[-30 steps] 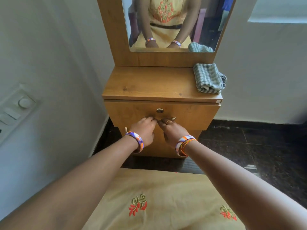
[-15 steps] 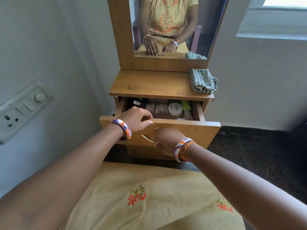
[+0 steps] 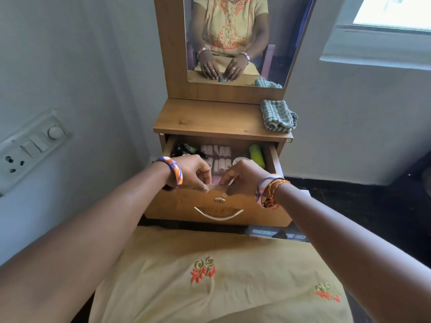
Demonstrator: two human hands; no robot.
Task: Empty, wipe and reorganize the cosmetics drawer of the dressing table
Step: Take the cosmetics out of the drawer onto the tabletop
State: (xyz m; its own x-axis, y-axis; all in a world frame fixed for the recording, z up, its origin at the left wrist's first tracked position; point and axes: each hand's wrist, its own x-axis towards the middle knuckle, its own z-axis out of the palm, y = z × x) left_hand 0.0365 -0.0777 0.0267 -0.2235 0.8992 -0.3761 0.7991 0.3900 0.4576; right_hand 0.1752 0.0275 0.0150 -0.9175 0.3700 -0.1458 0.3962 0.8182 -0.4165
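Observation:
The dressing table's drawer stands pulled out below the wooden top. Inside lie dark bottles, rows of pale pink tubes, a white round jar, a lime-green tube and a pink item at the front. My left hand and my right hand sit side by side on the top edge of the drawer front. Their fingers curl over it and the left thumb presses the outer face. The fingertips inside are hidden.
A folded green checked cloth lies on the right of the top, under the mirror. The drawer front carries a curved metal handle and a lock. A switchboard sits on the left wall. Dark floor lies to the right.
The drawer went from closed to pulled far out. My right hand left the handle and joined the left on the front's top edge.

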